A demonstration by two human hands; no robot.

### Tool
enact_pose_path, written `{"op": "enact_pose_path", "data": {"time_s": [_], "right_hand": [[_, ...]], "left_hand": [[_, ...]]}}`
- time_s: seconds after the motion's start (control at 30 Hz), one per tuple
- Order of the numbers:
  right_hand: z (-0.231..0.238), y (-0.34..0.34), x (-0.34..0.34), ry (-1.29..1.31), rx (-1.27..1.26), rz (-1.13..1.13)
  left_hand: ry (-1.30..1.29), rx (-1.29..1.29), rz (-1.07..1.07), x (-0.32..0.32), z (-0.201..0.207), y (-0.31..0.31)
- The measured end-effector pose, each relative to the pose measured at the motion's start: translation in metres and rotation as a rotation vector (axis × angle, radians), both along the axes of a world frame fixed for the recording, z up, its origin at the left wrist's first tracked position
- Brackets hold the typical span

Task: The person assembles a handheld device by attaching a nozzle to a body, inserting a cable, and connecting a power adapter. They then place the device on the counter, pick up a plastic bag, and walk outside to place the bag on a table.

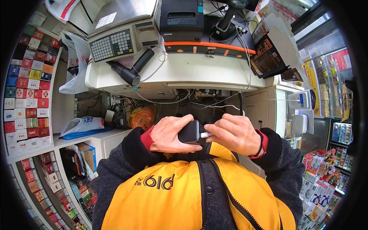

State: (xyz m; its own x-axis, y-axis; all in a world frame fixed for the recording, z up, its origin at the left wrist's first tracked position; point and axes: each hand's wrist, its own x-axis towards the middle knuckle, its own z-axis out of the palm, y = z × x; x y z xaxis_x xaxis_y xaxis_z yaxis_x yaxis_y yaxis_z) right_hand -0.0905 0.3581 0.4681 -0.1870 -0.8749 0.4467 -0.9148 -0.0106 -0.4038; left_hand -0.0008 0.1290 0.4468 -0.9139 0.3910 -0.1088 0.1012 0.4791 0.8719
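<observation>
My left hand is closed round a black, rounded box-shaped device, which looks like a power bank, in front of my chest. At the device's right end, my right hand pinches a white cable plug between thumb and fingers. The plug meets the end face of the device; how deep it sits I cannot tell. My right hand partly hides the cable.
Ahead is a white counter bearing a scale with a keypad, a handheld barcode scanner and a black printer. Tangled cables and an orange bag lie beneath. Shelves of small packs line the left.
</observation>
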Motion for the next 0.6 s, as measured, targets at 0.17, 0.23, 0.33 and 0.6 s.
{"op": "enact_pose_path", "data": {"time_s": [0.17, 0.23, 0.33, 0.6], "right_hand": [[0.0, -0.004, -0.006, -0.05, -0.004, -0.088], [-0.003, -0.008, -0.012, -0.101, -0.067, -0.099], [-0.008, -0.013, -0.022, -0.241, -0.054, -0.12], [-0.033, -0.013, -0.042, -0.6, 0.194, -0.001]], "left_hand": [[-0.217, 0.062, 0.027, -0.007, -0.003, -0.007], [-0.298, 0.239, -0.047, -0.009, -0.019, -0.014], [-0.777, 0.783, -0.094, -0.009, -0.03, -0.015], [-1.479, 1.51, -0.134, -0.008, -0.064, -0.003]]}}
